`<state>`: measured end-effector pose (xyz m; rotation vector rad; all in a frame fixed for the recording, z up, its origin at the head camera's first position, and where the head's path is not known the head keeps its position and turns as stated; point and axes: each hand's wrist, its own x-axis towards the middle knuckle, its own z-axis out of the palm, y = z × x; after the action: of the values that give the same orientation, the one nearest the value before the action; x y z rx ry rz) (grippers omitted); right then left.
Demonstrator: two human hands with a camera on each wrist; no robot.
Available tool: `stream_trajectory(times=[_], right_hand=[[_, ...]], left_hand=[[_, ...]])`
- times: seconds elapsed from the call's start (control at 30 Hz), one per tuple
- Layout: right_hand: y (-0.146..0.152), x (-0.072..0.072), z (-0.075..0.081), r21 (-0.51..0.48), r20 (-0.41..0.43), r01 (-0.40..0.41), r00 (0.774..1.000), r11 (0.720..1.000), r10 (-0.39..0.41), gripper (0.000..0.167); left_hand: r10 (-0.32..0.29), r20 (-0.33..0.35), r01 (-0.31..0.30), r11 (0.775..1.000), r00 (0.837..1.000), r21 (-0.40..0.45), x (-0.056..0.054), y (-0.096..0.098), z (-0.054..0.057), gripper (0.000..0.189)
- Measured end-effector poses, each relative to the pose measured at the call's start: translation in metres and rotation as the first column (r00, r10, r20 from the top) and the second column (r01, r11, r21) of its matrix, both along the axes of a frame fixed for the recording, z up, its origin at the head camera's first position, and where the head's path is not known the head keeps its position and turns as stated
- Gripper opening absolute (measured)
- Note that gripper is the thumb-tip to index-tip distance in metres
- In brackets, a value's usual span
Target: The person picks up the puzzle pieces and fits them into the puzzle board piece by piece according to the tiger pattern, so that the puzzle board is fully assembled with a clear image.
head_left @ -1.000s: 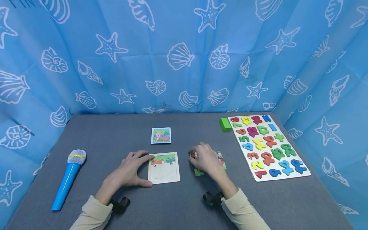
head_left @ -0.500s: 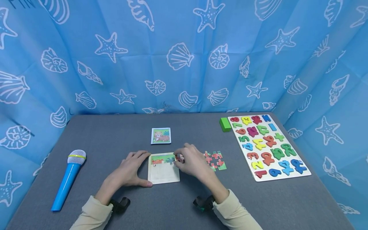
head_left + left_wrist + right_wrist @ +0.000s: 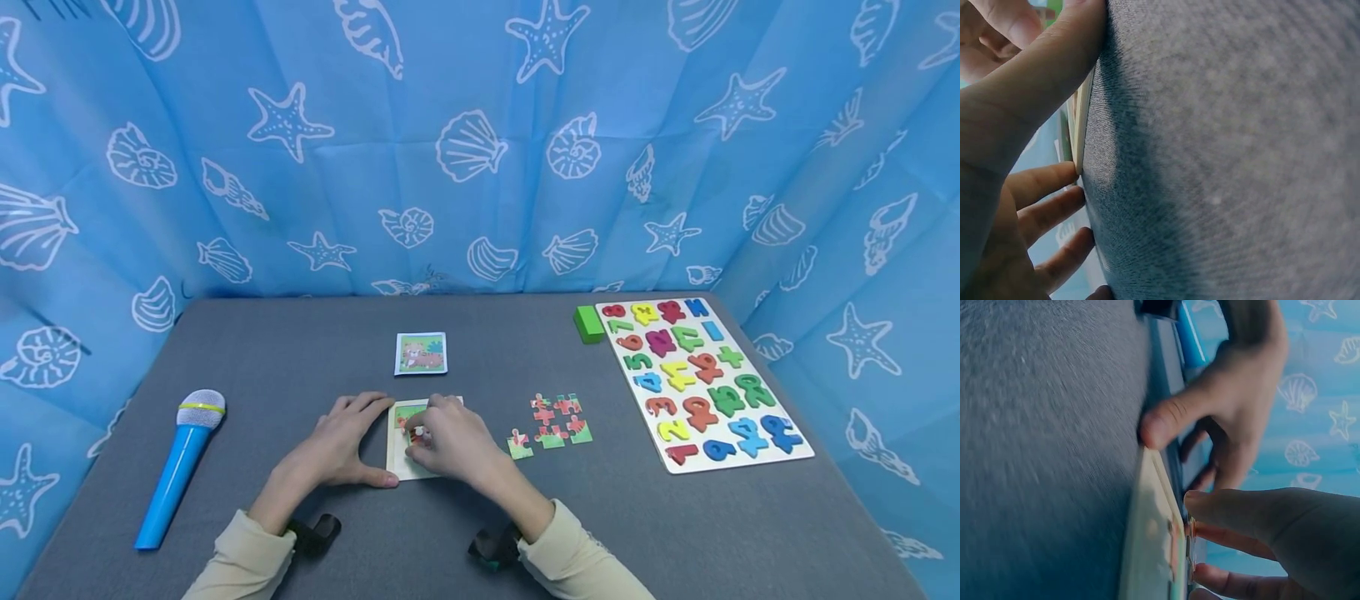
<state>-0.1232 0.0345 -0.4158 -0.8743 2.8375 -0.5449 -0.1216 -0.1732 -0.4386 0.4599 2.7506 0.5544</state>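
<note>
A square wooden puzzle board (image 3: pixel 407 464) lies on the table, with a strip of fitted picture pieces along its far side. At its left side my left hand (image 3: pixel 333 446) spreads wide, thumb touching the near corner and forefinger at the far corner. My right hand (image 3: pixel 457 442) pinches a small jigsaw piece (image 3: pixel 417 435) between thumb and fingers, over the left part of the board. That hand covers much of the board. In the right wrist view, the right fingertips (image 3: pixel 1196 501) hold the piece close over the board's surface (image 3: pixel 1150 512).
Several loose jigsaw pieces (image 3: pixel 551 436) lie right of the board. Behind it sits a small tiger picture (image 3: pixel 421 354). A blue toy microphone (image 3: pixel 178 471) lies at the left. A number board (image 3: pixel 720 454) and a green block (image 3: pixel 588 325) stand at the right.
My right hand picked a piece from the loose group and carried it left over the puzzle board. The left hand has stayed at the board, its forefinger drawn back slightly.
</note>
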Motion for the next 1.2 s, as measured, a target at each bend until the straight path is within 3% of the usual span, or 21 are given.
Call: stream_trajectory(times=[0.27, 0.5, 0.67, 1.2], right_hand=[[-0.016, 0.001, -0.009, 0.040, -0.055, -0.047, 0.997, 0.998, 0.050, 0.021], [-0.023, 0.000, -0.015, 0.050, -0.096, -0.011, 0.995, 0.999, 0.016, 0.023], [-0.019, 0.000, -0.014, 0.067, -0.130, 0.018, 0.992, 0.998, -0.009, 0.024], [-0.007, -0.002, -0.015, 0.058, -0.114, 0.049, 0.993, 0.997, -0.042, 0.018]], left_hand=[[-0.007, -0.017, 0.007, 1.000, 1.000, -0.002, -0.001, 0.000, 0.000, 0.112], [0.006, 0.002, -0.006, 1.000, 1.000, -0.005, -0.001, 0.001, 0.000, 0.112], [-0.009, -0.021, 0.009, 1.000, 1.000, 0.009, 0.001, 0.000, 0.000, 0.112], [-0.019, -0.019, 0.019, 1.000, 1.000, 0.018, 0.001, -0.001, -0.001, 0.112]])
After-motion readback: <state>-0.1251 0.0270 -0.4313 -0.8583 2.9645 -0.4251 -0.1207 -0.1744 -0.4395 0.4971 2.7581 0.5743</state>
